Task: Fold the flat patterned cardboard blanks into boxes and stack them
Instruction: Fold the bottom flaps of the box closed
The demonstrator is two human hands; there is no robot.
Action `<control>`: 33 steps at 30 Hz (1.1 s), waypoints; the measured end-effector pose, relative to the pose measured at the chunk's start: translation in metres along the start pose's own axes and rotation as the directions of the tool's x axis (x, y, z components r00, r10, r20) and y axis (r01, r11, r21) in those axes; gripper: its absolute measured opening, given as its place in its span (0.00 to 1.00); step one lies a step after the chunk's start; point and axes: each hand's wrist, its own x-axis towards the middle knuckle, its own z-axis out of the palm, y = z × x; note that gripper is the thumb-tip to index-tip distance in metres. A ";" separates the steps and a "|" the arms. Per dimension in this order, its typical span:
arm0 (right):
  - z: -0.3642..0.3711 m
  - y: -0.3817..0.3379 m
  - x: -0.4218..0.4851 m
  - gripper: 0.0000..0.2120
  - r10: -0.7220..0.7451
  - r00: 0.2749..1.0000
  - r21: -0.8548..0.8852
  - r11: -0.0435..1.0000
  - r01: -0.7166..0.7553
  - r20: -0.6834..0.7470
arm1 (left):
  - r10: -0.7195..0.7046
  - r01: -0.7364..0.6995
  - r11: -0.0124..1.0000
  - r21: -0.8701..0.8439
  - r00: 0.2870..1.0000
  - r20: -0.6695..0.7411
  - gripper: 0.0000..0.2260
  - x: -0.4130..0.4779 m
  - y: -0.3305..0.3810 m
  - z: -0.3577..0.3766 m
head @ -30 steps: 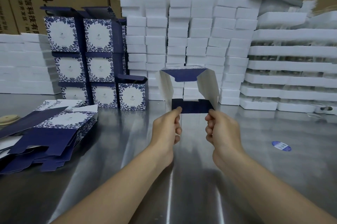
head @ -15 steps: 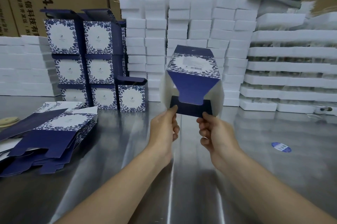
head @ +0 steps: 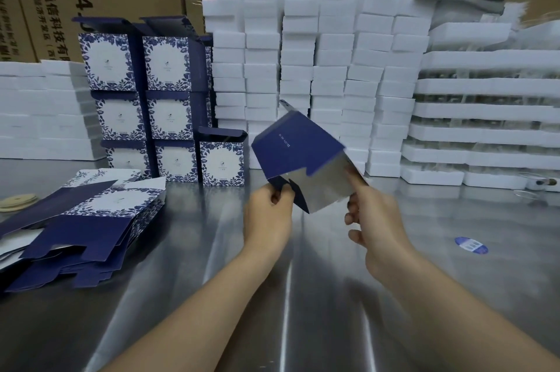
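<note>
**Half-folded box in both hands above the middle of the table**

A person holds a navy box (head: 298,153) up in the air over the middle of the steel table (head: 272,296), tilted, with its open bottom flaps turned toward them. The left hand (head: 268,214) pinches a dark flap at the box's lower left corner. The right hand (head: 375,220) grips nothing: its index finger (head: 353,179) is stretched out and presses on the pale inner flap, with the other fingers curled in. The box is blurred, so its fine details cannot be made out.

A heap of flat patterned blanks (head: 91,220) lies by the table's left edge. Finished boxes (head: 166,98) stand stacked toward the back edge, left of centre, beside tall columns of white foam blocks (head: 318,83). A blue oval sticker (head: 471,245) lies near the right edge.
</note>
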 end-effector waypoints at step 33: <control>-0.001 0.003 0.007 0.21 -0.149 0.984 -0.113 0.981 0.159 0.094 | 0.075 -0.018 0.942 -0.337 0.985 0.158 0.24 -0.013 0.026 -0.003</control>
